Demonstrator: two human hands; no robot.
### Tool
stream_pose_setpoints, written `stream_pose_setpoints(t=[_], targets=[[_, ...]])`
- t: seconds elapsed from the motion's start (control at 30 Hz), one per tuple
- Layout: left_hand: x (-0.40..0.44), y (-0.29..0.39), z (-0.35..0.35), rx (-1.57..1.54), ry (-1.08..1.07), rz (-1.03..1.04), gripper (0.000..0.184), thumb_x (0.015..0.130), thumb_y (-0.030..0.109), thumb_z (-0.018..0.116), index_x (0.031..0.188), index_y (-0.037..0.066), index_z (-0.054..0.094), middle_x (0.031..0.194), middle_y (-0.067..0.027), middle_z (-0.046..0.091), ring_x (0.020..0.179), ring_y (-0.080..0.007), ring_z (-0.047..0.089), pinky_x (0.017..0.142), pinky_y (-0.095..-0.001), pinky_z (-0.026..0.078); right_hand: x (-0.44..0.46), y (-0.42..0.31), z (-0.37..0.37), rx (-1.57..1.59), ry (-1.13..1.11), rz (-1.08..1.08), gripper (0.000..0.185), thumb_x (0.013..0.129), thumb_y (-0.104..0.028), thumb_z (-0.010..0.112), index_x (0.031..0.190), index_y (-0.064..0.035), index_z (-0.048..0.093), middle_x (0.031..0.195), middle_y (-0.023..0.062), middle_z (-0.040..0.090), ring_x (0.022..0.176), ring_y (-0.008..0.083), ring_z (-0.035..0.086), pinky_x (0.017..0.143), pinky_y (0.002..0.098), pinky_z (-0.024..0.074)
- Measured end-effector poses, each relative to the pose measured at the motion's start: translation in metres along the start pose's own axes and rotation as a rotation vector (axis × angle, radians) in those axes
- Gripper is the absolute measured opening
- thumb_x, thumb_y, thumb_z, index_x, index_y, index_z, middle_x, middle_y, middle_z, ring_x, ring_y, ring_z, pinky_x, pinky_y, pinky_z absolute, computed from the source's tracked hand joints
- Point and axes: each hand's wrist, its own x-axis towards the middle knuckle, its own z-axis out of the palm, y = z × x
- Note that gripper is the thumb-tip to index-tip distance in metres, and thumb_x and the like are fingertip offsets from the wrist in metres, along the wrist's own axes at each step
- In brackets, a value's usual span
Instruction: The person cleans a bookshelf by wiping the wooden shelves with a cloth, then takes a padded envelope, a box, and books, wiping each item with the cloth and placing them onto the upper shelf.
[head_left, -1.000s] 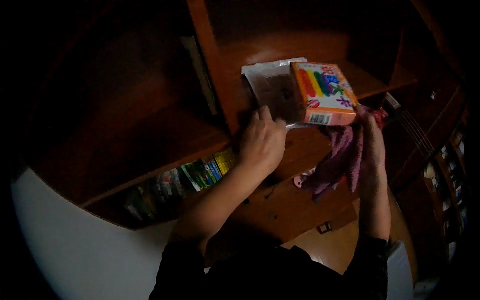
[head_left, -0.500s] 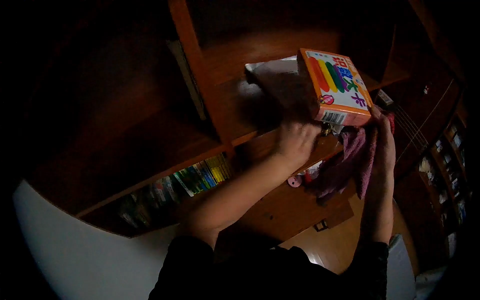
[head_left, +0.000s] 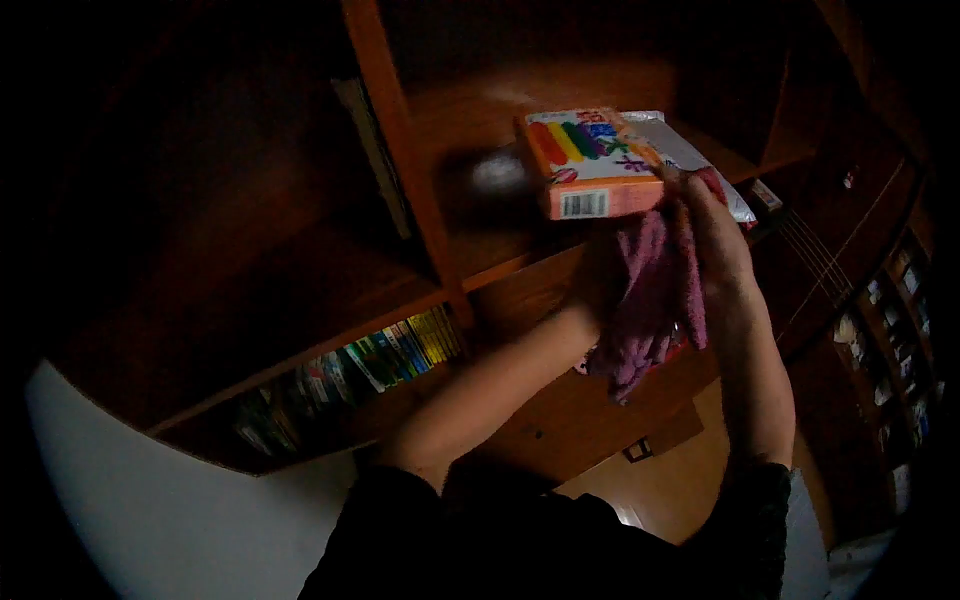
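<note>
My right hand (head_left: 708, 225) grips a colourful box (head_left: 600, 165) by its right edge, along with a purple cloth (head_left: 650, 290) that hangs below it. The box has an orange rim, striped artwork on top and a barcode on its front side. My left hand is hidden behind the cloth and under the box; only its wrist and forearm show. A silvery white packet (head_left: 675, 150) lies behind and to the right of the box, partly covered by it and by my right hand.
Wooden shelving (head_left: 385, 130) surrounds the hands, with an upright divider to their left. Books (head_left: 400, 350) stand in a lower compartment. A thin standing item (head_left: 375, 155) leans by the divider. More filled shelves (head_left: 880, 360) are at the far right.
The box and my right hand have moved left with the cloth. My left hand has gone behind the cloth. The packet, earlier left of the box, now shows on its right.
</note>
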Motion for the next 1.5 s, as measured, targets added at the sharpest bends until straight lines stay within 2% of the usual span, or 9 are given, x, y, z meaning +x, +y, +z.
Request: stream_pose_setpoints(t=[0.13, 0.27, 0.53, 0.97, 1.17, 1.27, 1.37, 1.4, 1.5], targets=[[-0.103, 0.007, -0.012, 0.161, -0.244, -0.043, 0.045, 0.088, 0.022, 0.048, 0.127, 0.003, 0.039, 0.126, -0.0176, 0.044, 0.118, -0.0298, 0.042, 0.102, -0.0383, 0.032, 0.012, 0.026, -0.001, -0.157, -0.002, 0.051, 0.027, 0.083, -0.021, 0.060, 0.099, -0.0002, 0.056, 0.087, 0.0080, 0.062, 0.075, 0.0166, 0.059, 0.067, 0.0279, 0.0485], [-0.133, 0.029, -0.040, 0.454, -1.040, -0.182, 0.030, 0.081, 0.025, 0.059, 0.099, 0.001, 0.060, 0.117, -0.0204, 0.048, 0.112, -0.0353, 0.046, 0.097, -0.0452, 0.037, 0.026, 0.038, -0.002, -0.253, 0.035, 0.155, 0.024, 0.084, -0.023, 0.061, 0.094, -0.0017, 0.059, 0.083, 0.0070, 0.062, 0.073, 0.0154, 0.058, 0.065, 0.0280, 0.0474], [-0.198, 0.047, -0.034, 0.058, -0.175, -0.189, 0.025, 0.083, 0.018, 0.059, 0.097, -0.002, 0.061, 0.122, -0.0218, 0.048, 0.114, -0.0388, 0.045, 0.095, -0.0430, 0.041, 0.065, 0.052, -0.040, -0.702, 0.077, 0.069, 0.039, 0.082, -0.039, 0.064, 0.091, -0.0014, 0.062, 0.077, 0.0064, 0.060, 0.072, 0.0135, 0.057, 0.063, 0.0276, 0.0453], [-0.268, 0.082, -0.077, -0.045, -0.115, -0.708, 0.020, 0.087, 0.018, 0.059, 0.093, 0.001, 0.065, 0.100, -0.0119, 0.064, 0.088, -0.0257, 0.063, 0.076, -0.0350, 0.050, 0.037, 0.040, -0.036, -0.785, 0.018, -0.134, 0.037, 0.087, -0.031, 0.062, 0.109, -0.0017, 0.056, 0.084, 0.0069, 0.062, 0.069, 0.0116, 0.055, 0.061, 0.0244, 0.0426], [-0.399, 0.054, -0.136, -0.221, 0.666, -1.200, 0.020, 0.088, 0.021, 0.060, 0.083, 0.003, 0.064, 0.075, -0.0041, 0.063, 0.069, -0.0152, 0.060, 0.064, -0.0272, 0.048, 0.047, 0.064, -0.060, -0.604, 0.142, -0.048, 0.047, 0.091, -0.039, 0.054, 0.117, 0.0002, 0.055, 0.113, 0.0102, 0.058, 0.102, 0.0199, 0.054, 0.089, 0.0309, 0.0407], [-0.453, 0.059, -0.179, -0.481, 1.440, -0.893, 0.020, 0.091, 0.021, 0.054, 0.092, 0.002, 0.059, 0.089, -0.0063, 0.060, 0.081, -0.0161, 0.059, 0.070, -0.0281, 0.048, 0.018, 0.072, -0.058, -0.391, 0.155, -0.046, 0.047, 0.092, -0.037, 0.053, 0.121, -0.0001, 0.052, 0.118, 0.0082, 0.055, 0.109, 0.0207, 0.050, 0.094, 0.0330, 0.0376], [-0.493, 0.049, -0.263, 0.795, 0.881, -1.178, 0.027, 0.094, 0.022, 0.044, 0.108, 0.002, 0.056, 0.109, -0.0105, 0.056, 0.099, -0.0210, 0.054, 0.081, -0.0334, 0.046, -0.001, 0.081, -0.071, -0.275, 0.155, -0.098, 0.046, 0.093, -0.032, 0.051, 0.126, -0.0011, 0.046, 0.124, 0.0062, 0.051, 0.113, 0.0189, 0.045, 0.095, 0.0326, 0.0366], [-0.465, 0.054, -0.286, 0.466, 1.277, -1.077, 0.029, 0.095, 0.022, 0.042, 0.113, 0.003, 0.055, 0.114, -0.0115, 0.054, 0.103, -0.0225, 0.052, 0.084, -0.0356, 0.045, 0.000, 0.086, -0.094, -0.340, 0.185, -0.135, 0.046, 0.093, -0.032, 0.051, 0.126, -0.0011, 0.046, 0.123, 0.0065, 0.051, 0.113, 0.0192, 0.046, 0.095, 0.0324, 0.0367], [-0.487, 0.031, -0.330, 0.447, 1.185, -1.144, 0.034, 0.093, 0.020, 0.043, 0.122, 0.004, 0.052, 0.121, -0.0121, 0.052, 0.110, -0.0248, 0.048, 0.091, -0.0374, 0.041, -0.004, 0.110, -0.170, -0.483, 0.198, -0.178, 0.046, 0.093, -0.031, 0.052, 0.126, -0.0005, 0.046, 0.122, 0.0078, 0.051, 0.109, 0.0194, 0.047, 0.092, 0.0326, 0.0379]])
